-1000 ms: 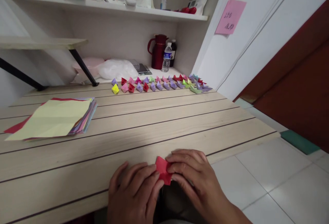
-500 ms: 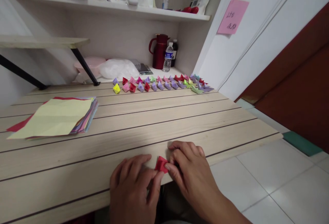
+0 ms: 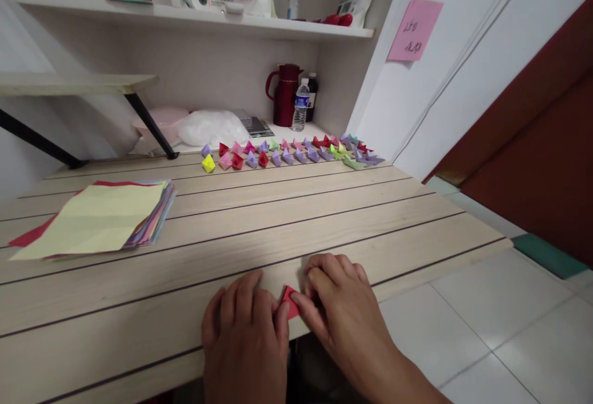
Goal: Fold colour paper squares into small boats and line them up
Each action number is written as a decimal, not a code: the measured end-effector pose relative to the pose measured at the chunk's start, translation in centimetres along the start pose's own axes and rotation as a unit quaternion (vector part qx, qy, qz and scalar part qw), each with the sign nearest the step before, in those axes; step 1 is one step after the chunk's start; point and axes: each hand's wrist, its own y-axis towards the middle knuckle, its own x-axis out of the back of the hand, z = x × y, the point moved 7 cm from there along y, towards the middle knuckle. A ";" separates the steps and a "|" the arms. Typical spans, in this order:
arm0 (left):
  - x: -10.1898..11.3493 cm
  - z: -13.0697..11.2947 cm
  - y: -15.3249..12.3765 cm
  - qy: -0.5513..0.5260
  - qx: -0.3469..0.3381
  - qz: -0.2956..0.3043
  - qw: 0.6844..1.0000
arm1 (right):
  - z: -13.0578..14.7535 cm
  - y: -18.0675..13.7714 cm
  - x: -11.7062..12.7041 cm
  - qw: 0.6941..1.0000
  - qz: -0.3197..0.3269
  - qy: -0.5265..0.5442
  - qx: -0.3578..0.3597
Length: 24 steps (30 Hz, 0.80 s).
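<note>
A small piece of folded red paper (image 3: pixel 293 310) lies at the table's front edge, between my two hands. My left hand (image 3: pixel 245 330) presses its thumb against the paper's left side, with the other fingers curled on the wood. From the right, my right hand (image 3: pixel 345 302) puts its thumb on the paper, its fingers bent beside it. The thumbs cover part of the paper. Further back stand rows of small folded paper boats (image 3: pixel 287 155) in purple, pink, red, yellow and green.
A stack of coloured paper sheets (image 3: pixel 102 215), pale yellow on top, lies at the left. A black-legged raised shelf (image 3: pixel 83 84) stands behind it. At the back are a red jug (image 3: pixel 285 96), a water bottle (image 3: pixel 301 106) and a white plastic bag (image 3: pixel 213 128).
The red paper has gone from a raised shape to a flatter one under my thumbs. My left thumb has moved up along its side, and my left fingers have drawn back slightly.
</note>
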 end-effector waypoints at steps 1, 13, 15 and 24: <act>0.0 0.0 0.0 0.003 -0.002 -0.001 1.000 | 0.0 0.0 0.0 1.000 -0.001 -0.005 0.000; 0.1 0.4 0.2 -0.022 0.010 0.003 1.000 | -0.2 1.3 0.1 0.998 0.054 -0.019 -0.016; 0.7 1.2 -0.4 -0.021 0.015 -0.028 0.999 | -0.2 1.5 0.1 0.998 0.065 -0.015 -0.011; 1.2 -2.1 -3.1 0.014 -0.133 -0.039 0.990 | -0.2 1.7 0.2 0.998 0.066 -0.006 -0.020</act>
